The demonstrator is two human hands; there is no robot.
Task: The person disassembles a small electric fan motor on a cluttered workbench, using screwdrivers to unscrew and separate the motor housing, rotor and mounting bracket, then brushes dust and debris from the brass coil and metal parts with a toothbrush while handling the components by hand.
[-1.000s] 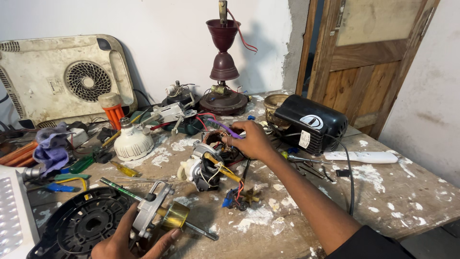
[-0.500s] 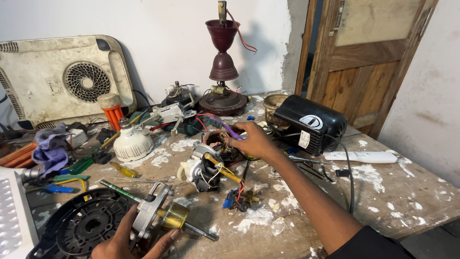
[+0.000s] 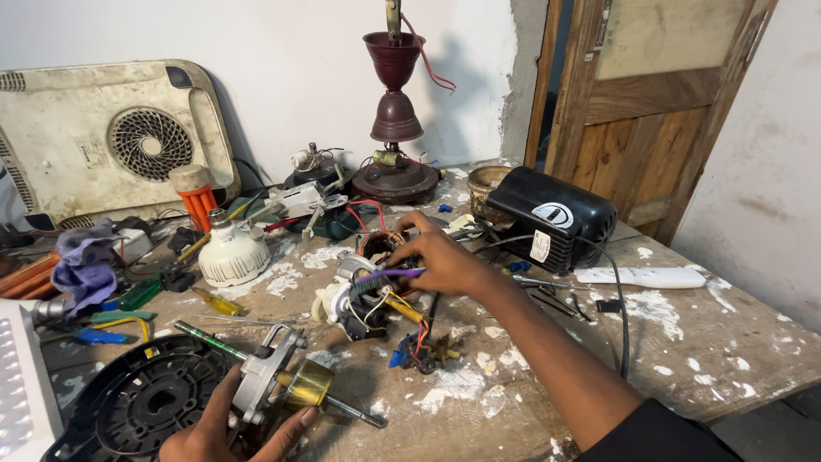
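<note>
My left hand [image 3: 224, 432] grips a fan motor rotor [image 3: 286, 385], a silver housing with a brass-coloured core and a long threaded shaft, low at the near left. My right hand [image 3: 438, 261] reaches across the middle of the workbench. Its fingers pinch a purple wire [image 3: 385, 275] beside a copper-wound stator [image 3: 380, 246]. Just below that hand lies a small motor assembly [image 3: 355, 301] with yellow, red and black leads.
A black round fan cover [image 3: 141, 402] sits under my left hand. A white bulb [image 3: 231, 252], screwdrivers [image 3: 218, 301], a purple rag [image 3: 85, 265], a black box [image 3: 552, 218], a white remote [image 3: 640, 277], a maroon fan stem [image 3: 395, 120] and a cream grille panel [image 3: 111, 137] crowd the wooden bench [image 3: 701, 342].
My right hand has shifted slightly toward me, drawing the purple wire out from the stator. My left hand and the rotor have barely moved.
</note>
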